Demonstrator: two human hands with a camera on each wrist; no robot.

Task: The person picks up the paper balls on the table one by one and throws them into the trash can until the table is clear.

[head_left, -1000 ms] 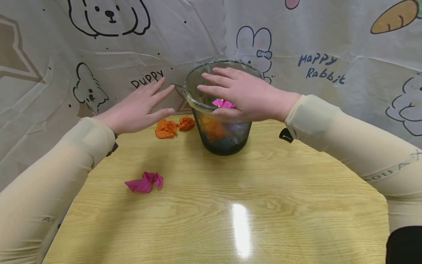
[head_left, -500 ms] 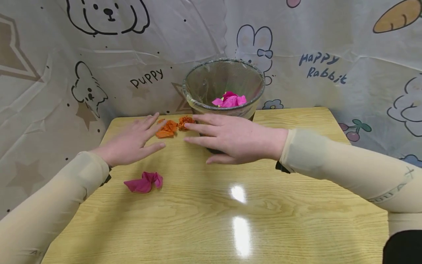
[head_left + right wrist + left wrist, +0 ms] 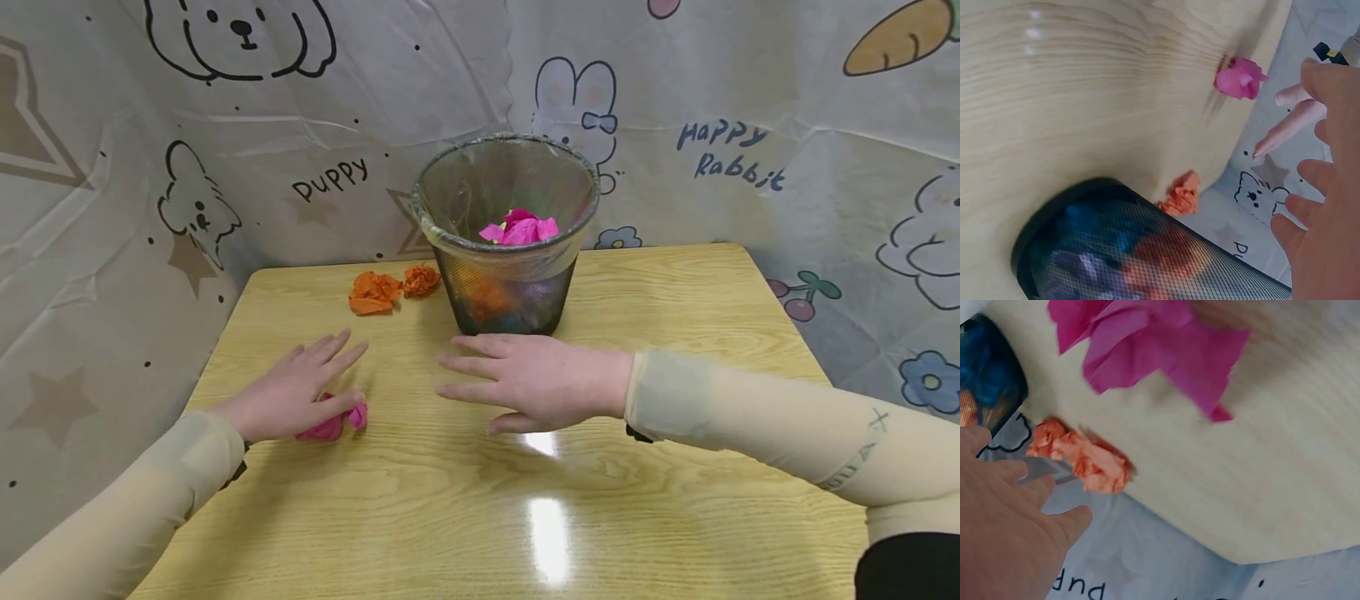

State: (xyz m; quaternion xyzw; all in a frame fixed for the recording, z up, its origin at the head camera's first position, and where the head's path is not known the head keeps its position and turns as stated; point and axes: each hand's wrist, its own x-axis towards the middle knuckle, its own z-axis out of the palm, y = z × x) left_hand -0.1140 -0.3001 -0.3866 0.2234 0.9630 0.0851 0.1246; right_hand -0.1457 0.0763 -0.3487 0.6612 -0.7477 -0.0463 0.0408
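My left hand (image 3: 296,396) hovers with spread fingers above a crumpled magenta paper (image 3: 330,428), partly covering it in the head view. In the left wrist view the same magenta paper (image 3: 1147,347) lies apart from the fingers. Palm down and fingers extended, my right hand (image 3: 536,383) is over the table in front of the mesh wastebasket (image 3: 510,287), holding nothing. Pink crumpled paper (image 3: 525,229) shows inside the lined basket. Two orange crumpled papers, a larger one (image 3: 374,293) and a smaller one (image 3: 422,281), lie left of the basket.
The wooden table (image 3: 675,333) meets a printed cloth backdrop (image 3: 450,75) at its back and left. Through the basket's mesh, orange, blue and purple crumpled papers can be made out in the right wrist view. A black object (image 3: 907,567) sits at the lower right corner.
Both hands have come down and toward the front of the table, the right one away from above the basket, the left one to the magenta paper. The papers and basket have stayed put.
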